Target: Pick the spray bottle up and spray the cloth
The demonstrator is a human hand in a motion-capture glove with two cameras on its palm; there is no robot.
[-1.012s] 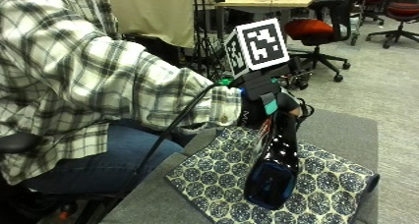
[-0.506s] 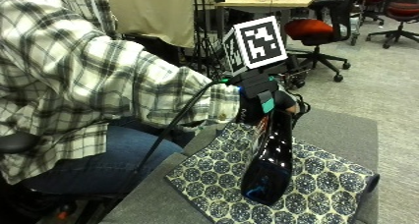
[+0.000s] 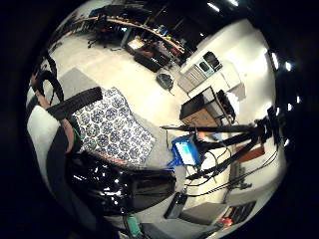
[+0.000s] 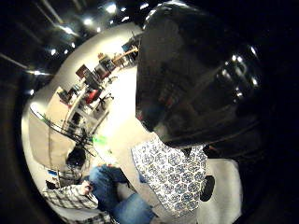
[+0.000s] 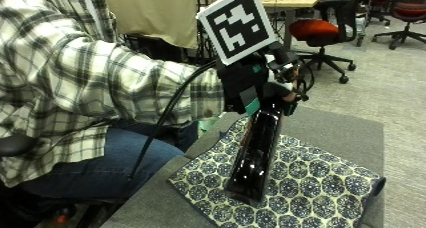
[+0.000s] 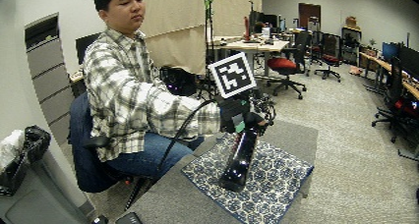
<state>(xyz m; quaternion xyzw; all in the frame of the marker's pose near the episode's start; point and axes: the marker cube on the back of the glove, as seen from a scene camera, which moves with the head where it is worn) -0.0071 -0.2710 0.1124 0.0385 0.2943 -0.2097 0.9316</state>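
So the table (image 5: 346, 133) is a grey padded thing, and the patterned cloth (image 5: 313, 188) is spread over its near part, one edge running to the table's right edge. Compared with a second ago the spray bottle (image 5: 256, 153) is more upright and looks lifted. Earlier it leaned low over the cloth, now it hangs tilted from the gloved right hand (image 5: 256, 85) with its base just over the cloth's middle, or maybe barely touching, can't tell. Fingers are curled round the bottle's top end. To me that means the pick-up part is basically done and spraying comes next, though I can't see the nozzle or where it's aimed.

The outside view gives the whole bottle and grip. The thumb side palm view shows only the glossy dark bottle (image 4: 201, 70) filling the frame, cloth (image 4: 173, 175) underneath. The little finger side view catches the cloth's far end (image 3: 112, 127) and the floor beyond the table.
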